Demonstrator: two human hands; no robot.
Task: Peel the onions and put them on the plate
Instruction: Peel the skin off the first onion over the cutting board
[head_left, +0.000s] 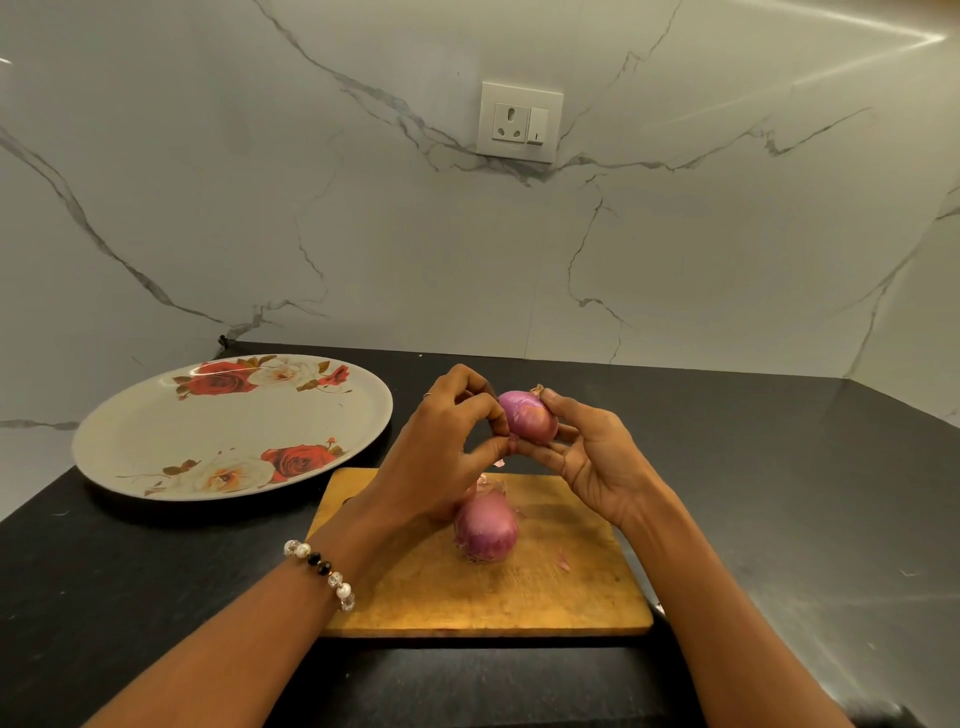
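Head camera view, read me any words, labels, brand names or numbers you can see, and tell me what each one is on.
No readable text anywhere.
Wall socket: no lettering; only a short dark mark on its switch, too small to read.
Plate: rose pattern only, no words.
Cutting board, both onions: no labels.

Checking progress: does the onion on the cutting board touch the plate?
Apart. The head view shows the onion on the cutting board, with dark counter between board and plate.

Matt, scored wooden cutting board (545, 597); glossy floral plate (156, 431); dark speckled stone table (779, 467); polished veined marble wall (363, 234); smooth-skinned onions (527, 415).
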